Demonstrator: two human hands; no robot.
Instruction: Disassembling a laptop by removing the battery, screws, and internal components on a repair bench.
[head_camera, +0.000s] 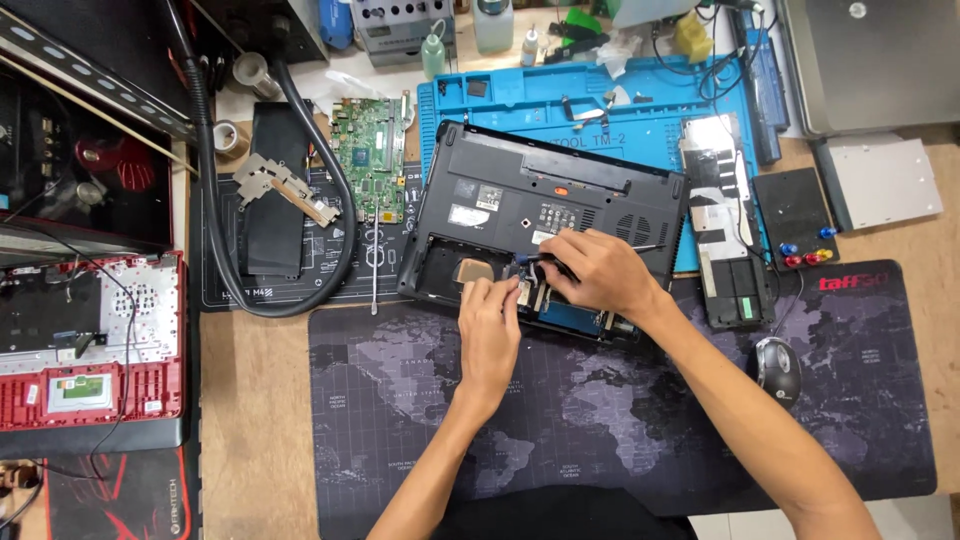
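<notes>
Presently: one upturned black plastic laptop base (560, 200), two hands inside it.
Your left hand (488, 322) presses fingertips into its open bay; your right hand (598, 270) grips one thin dark screwdriver (548, 256). One green circuit board (370, 158) lies well apart.

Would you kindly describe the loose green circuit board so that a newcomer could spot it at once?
Start at the black laptop lying upside down where both hands work. Just to its left, the green circuit board lies flat. Unlike the bare metal bracket further left, it is bright green and studded with small components.
</notes>
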